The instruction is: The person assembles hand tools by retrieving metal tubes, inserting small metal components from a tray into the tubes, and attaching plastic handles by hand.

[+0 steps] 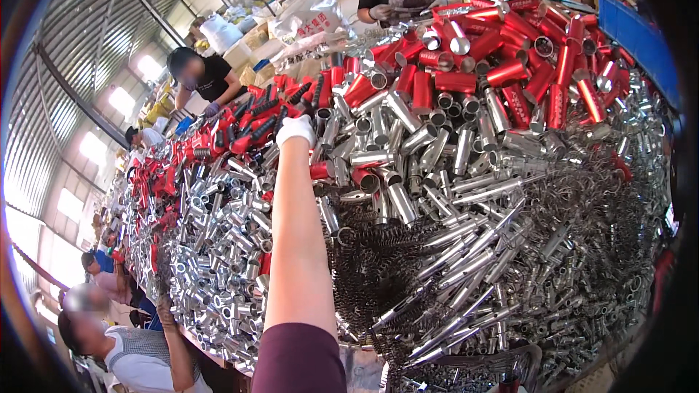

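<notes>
My left hand (296, 132), in a white glove, reaches far out over the pile with the arm stretched straight. Its fingers curl down among the parts, and what they hold, if anything, is hidden. Red handles with black grips (258, 120) lie beside and just beyond the fingertips. To the hand's right are shiny metal tubes (378, 125), with red cylindrical sleeves (455, 82) heaped behind them. Below the hand, right of my forearm, dark coil springs (375, 258) lie in a tangled mass. My right hand is out of view.
Long metal rods (466, 266) lie right of the springs, and short metal fittings (218, 269) cover the left side. A blue bin (637, 40) stands at the far right. A gloved co-worker (400, 0) is across the pile; others sit along the left. A white sack (309, 18) stands behind.
</notes>
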### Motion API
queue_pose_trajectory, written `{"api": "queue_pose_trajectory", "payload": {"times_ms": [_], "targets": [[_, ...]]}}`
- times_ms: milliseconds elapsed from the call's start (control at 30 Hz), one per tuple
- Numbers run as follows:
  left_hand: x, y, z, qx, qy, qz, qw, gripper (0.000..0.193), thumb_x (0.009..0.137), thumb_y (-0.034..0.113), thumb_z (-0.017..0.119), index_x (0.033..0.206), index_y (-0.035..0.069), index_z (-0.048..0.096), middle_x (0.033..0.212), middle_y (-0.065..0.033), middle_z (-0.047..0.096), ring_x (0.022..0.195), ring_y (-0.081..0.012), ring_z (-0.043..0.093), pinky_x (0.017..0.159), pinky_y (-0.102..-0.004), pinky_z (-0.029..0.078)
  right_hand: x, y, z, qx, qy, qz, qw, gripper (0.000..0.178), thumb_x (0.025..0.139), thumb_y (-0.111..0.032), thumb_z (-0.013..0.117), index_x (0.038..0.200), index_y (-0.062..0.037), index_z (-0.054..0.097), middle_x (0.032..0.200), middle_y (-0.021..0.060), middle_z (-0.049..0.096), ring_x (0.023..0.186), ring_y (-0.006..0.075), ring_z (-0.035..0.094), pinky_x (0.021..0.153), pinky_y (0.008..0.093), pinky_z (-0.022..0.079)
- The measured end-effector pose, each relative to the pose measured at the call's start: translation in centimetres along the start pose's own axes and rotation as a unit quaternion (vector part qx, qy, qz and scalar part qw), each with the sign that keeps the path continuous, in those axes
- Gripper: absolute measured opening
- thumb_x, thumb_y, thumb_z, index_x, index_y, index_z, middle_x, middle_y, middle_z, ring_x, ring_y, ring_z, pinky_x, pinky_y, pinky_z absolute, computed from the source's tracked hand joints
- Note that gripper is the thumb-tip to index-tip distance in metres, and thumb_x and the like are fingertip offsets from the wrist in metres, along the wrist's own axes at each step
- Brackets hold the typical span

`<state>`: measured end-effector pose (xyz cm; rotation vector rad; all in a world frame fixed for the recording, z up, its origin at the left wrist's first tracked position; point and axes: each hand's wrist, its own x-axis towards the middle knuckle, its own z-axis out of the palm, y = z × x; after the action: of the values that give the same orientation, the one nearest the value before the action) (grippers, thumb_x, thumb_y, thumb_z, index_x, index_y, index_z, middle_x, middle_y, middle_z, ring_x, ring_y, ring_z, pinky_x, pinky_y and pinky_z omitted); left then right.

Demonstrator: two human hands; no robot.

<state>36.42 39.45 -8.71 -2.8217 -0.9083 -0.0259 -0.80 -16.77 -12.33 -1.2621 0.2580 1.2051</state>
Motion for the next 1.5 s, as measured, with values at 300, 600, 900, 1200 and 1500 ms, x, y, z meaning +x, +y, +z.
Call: {"api": "queue_pose_trajectory", "payload": {"times_ms": [300,600,900,1200,1500], "targets": [[-16.9,-6.4,-5.8,-0.194,0.276,0.132,0.932,0.014,0.082,0.016,0.069,0.076,0.007,0.06,0.092,-0.0152,0.062,0.082,-0.0378,0.063,0.074,-0.0445,0.051,-2.0,1.0,1.0,0.128,-0.086,-0.096,0.983,0.029,0.086,-0.016,0.069,0.107,-0.0056,0.051,0.064,0.0043,0.054,0.043,0.0129,0.046,0.038,0.0267,0.035],[-45.3,-5.9,-11.9,-0.705,0.076,-0.003,0.705,0.015,0.08,0.006,0.068,0.086,0.003,0.054,0.076,-0.0023,0.059,0.064,-0.0059,0.054,0.054,-0.0244,0.047,-3.0,-0.1,1.5,0.149,-0.121,-0.096,0.977,0.016,0.09,-0.011,0.061,0.103,-0.0054,0.054,0.06,-0.0004,0.049,0.041,0.0109,0.045,0.041,0.0281,0.036],[-55.3,-4.3,-13.2,-0.704,0.06,0.006,0.708,0.016,0.087,0.005,0.06,0.097,-0.002,0.069,0.083,-0.0022,0.064,0.06,-0.0051,0.057,0.053,-0.0195,0.048,-6.7,-0.2,1.5,-0.226,-0.038,-0.201,0.952,0.028,0.084,-0.018,0.071,0.106,-0.0045,0.059,0.075,0.0017,0.06,0.057,0.0091,0.053,0.054,0.0261,0.043],[-58.6,-1.5,-15.1,-0.6,-0.057,0.153,0.783,0.023,0.086,0.01,0.061,0.102,-0.003,0.071,0.075,-0.0039,0.066,0.06,-0.0087,0.063,0.055,-0.0215,0.051,-7.5,4.8,0.4,-0.405,0.045,-0.334,0.85,0.043,0.083,-0.039,0.071,0.11,-0.0059,0.062,0.091,0.0168,0.068,0.089,0.0308,0.068,0.082,0.0371,0.051],[-57.4,-0.4,-14.2,-0.207,-0.187,0.229,0.932,0.06,0.094,0.06,0.048,0.098,0.004,0.066,0.087,-0.0252,0.068,0.086,-0.0437,0.067,0.08,-0.0497,0.052,-6.6,4.4,2.4,-0.541,0.151,-0.335,0.756,0.031,0.09,-0.035,0.06,0.11,-0.0117,0.056,0.082,0.02,0.068,0.08,0.0427,0.066,0.073,0.052,0.053]]}}
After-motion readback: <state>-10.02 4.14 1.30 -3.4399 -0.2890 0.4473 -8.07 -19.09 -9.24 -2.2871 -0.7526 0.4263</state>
